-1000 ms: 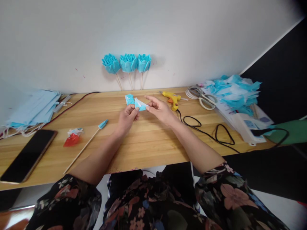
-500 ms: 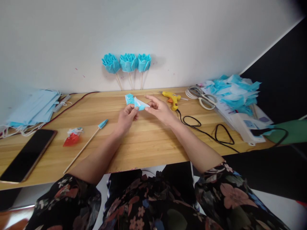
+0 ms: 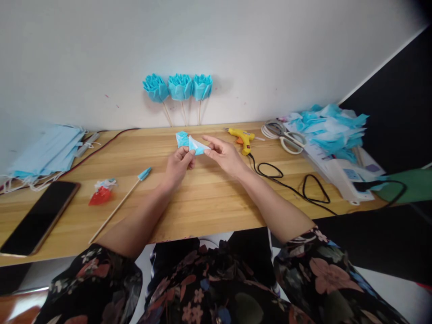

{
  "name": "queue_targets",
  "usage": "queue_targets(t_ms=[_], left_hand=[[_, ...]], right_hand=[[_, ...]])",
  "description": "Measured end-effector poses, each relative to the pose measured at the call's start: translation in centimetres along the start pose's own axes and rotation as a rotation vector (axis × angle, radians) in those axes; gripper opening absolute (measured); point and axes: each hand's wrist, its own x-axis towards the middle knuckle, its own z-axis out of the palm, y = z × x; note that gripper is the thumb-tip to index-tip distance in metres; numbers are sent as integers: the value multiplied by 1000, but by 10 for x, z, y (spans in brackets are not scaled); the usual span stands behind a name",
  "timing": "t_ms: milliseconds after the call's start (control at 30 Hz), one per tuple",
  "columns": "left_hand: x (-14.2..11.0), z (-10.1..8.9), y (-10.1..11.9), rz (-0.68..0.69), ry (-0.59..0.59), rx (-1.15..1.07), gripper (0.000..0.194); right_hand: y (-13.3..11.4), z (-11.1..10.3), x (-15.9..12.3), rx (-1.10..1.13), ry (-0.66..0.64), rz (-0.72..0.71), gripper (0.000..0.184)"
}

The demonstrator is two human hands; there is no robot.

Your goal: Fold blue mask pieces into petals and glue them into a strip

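Between my two hands is a small folded piece of blue-and-white mask fabric [image 3: 197, 146], its white side partly turned over the blue. My left hand [image 3: 179, 164] pinches its left end between thumb and fingers. At the right corner my right hand [image 3: 225, 156] grips it with thumb and fingers, the index finger stretched out above. Just behind my left hand lie more blue fabric pieces [image 3: 182, 138] on the table. A thin wooden stick [image 3: 114, 210] with a blue fabric tip [image 3: 145, 173] lies left of my left forearm.
Three blue fabric flowers [image 3: 180, 87] on sticks lean against the wall. A yellow glue gun [image 3: 242, 138] with a black cord, scissors [image 3: 290, 140], a fabric heap [image 3: 330, 128] and a power strip [image 3: 349, 180] are right. Left are masks [image 3: 47, 150], a phone [image 3: 39, 218] and a red packet [image 3: 101, 194].
Almost nothing differs. Both hands keep their grip on the fabric piece, and the view has shifted very slightly.
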Motion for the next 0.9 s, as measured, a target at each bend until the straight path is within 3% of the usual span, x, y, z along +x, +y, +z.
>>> queue_targets(t_ms=[167,333,600,900], left_hand=[[0,-1,2,-33,25,-29,34],[-1,0,1,-26,-31,1,32],[-3,0,0,-33,-87,-24,34],[-2,-2,-4,-46,-102,-44,36]], right_hand=[[0,1,1,140,29,70,53],[1,3,2,208,-51,55,66],[0,4,1,112,-38,33,56],[-1,6,1,117,-33,43,56]])
